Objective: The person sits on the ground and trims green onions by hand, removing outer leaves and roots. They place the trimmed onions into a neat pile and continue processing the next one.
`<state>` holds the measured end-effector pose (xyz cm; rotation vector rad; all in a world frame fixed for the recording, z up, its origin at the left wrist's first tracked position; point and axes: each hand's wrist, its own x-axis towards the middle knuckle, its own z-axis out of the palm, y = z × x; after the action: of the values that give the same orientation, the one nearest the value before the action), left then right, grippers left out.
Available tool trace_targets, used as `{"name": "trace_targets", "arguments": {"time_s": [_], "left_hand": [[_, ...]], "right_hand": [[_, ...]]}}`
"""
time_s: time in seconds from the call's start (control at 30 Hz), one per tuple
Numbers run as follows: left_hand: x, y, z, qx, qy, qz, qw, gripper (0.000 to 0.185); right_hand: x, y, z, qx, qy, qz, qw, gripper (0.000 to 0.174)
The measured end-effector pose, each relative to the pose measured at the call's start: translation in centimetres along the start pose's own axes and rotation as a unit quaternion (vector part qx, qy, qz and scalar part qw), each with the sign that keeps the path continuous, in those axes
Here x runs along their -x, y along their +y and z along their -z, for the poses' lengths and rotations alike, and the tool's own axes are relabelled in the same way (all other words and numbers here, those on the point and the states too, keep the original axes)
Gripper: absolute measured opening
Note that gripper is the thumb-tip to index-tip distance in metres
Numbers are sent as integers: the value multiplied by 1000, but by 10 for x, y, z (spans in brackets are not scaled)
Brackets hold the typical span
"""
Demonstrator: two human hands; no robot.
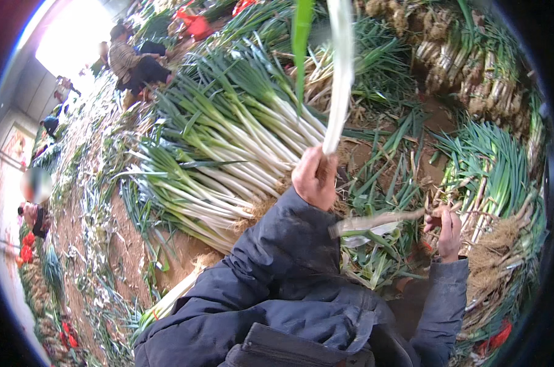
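Note:
My left hand [316, 176] grips a large green onion [339, 87] near its root end; the white stalk stands up past the top of the view, slightly blurred. Between the fingers of my right hand [447, 231] is a thin, pale brown strip [382, 220], seemingly a withered outer leaf, stretching left towards my left sleeve. Beside my left hand lies a broad row of peeled green onions [240, 151], white stalks and roots towards me. Close to my right hand is a heap of unpeeled green onions [485, 183] with dry, tangled roots.
Stripped leaves [380, 183] litter the ground before me. Soil-covered onion bundles [469, 69] are stacked at upper right. A separate onion bundle [176, 291] lies by my left side. A seated person [132, 59] works at upper left, with others beyond. Red bags [194, 25] lie at the top.

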<state>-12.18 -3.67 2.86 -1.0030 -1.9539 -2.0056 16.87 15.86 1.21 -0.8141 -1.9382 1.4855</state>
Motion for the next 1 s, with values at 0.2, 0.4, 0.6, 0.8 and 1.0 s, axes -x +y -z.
{"name": "trace_targets", "arguments": {"time_s": [0.2,0.4,0.6,0.8,1.0], "left_hand": [[-32,-74,89,-49,152,60,985,18],[29,-228,196,-149,316,202,915,22],[161,-345,248,-45,370,418,828,24],[149,-370,237,31,411,398,820,20],[81,-316,291,-62,323,323,888,18]], "right_hand": [[21,57,1,-50,39,-149,987,34],[26,120,8,82,-24,-138,987,33],[33,138,-8,207,-113,-92,968,28],[38,152,-17,138,-118,-183,966,24],[42,180,-20,144,-124,-175,966,24]]}}
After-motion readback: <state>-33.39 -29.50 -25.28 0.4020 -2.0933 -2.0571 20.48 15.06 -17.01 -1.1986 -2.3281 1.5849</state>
